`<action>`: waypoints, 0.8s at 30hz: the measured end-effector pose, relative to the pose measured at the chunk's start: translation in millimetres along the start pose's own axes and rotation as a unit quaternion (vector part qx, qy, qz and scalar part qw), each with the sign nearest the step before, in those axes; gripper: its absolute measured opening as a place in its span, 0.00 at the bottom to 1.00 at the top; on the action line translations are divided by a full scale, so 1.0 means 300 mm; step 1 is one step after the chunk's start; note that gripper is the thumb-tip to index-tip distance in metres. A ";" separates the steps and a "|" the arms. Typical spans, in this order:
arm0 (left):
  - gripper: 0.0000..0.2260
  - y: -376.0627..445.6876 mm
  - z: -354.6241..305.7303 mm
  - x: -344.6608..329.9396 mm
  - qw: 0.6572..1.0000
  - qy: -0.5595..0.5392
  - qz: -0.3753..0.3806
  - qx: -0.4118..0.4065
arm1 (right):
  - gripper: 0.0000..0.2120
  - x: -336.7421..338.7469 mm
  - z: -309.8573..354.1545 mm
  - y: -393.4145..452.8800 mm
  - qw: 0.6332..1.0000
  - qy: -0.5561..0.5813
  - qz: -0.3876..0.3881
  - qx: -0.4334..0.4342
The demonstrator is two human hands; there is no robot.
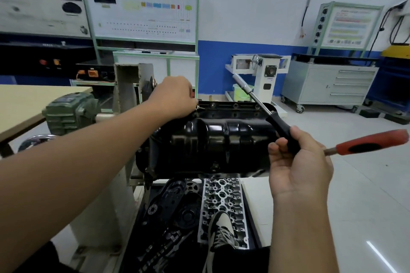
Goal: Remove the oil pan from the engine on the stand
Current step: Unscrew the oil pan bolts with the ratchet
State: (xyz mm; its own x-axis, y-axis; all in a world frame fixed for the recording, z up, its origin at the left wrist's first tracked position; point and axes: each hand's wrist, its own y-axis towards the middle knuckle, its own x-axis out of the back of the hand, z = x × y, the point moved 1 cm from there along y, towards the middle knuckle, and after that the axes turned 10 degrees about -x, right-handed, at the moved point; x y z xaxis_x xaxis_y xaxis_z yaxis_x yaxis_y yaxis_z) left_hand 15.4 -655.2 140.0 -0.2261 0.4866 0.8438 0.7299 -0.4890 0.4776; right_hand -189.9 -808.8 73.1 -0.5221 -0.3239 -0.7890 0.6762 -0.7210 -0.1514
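Observation:
The glossy black oil pan (224, 137) faces up on the engine, which is mounted on the stand (126, 86). My left hand (175, 97) reaches over the pan's far left corner, its fingertips pinching a small bolt at the flange. My right hand (297, 162) hovers at the pan's right end and grips the black handle of a socket driver (255, 97), whose metal shaft points up and away. The same hand also holds a tool with a red handle (370, 142) that sticks out to the right.
A tray below the engine holds a cylinder head (224, 204), black covers and camshafts, with my shoe (219, 230) on it. A green gearbox (68, 111) and a beige table (26, 104) stand at the left. Cabinets and training boards line the back wall.

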 end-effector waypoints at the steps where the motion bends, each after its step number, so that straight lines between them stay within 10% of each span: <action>1: 0.07 -0.004 -0.014 -0.006 1.000 0.014 0.007 -0.001 | 0.08 0.003 0.004 0.002 1.000 0.004 0.000 -0.004; 9: 0.19 0.008 -0.135 -0.032 0.988 0.157 0.011 -0.005 | 0.06 0.020 0.020 0.012 1.000 0.012 0.001 -0.029; 24: 0.04 0.034 -0.150 -0.072 0.995 0.100 0.007 -0.006 | 0.10 0.049 0.043 0.028 0.998 0.044 -0.021 -0.047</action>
State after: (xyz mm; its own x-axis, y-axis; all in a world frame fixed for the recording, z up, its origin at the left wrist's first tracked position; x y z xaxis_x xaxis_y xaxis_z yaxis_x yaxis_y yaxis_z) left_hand -1.4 -703.4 137.7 -0.3401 0.3259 0.8821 0.7268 -0.5042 0.4664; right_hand -198.7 -827.5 68.0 -0.5059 -0.2375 -0.8292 0.7026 -0.6711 -0.2365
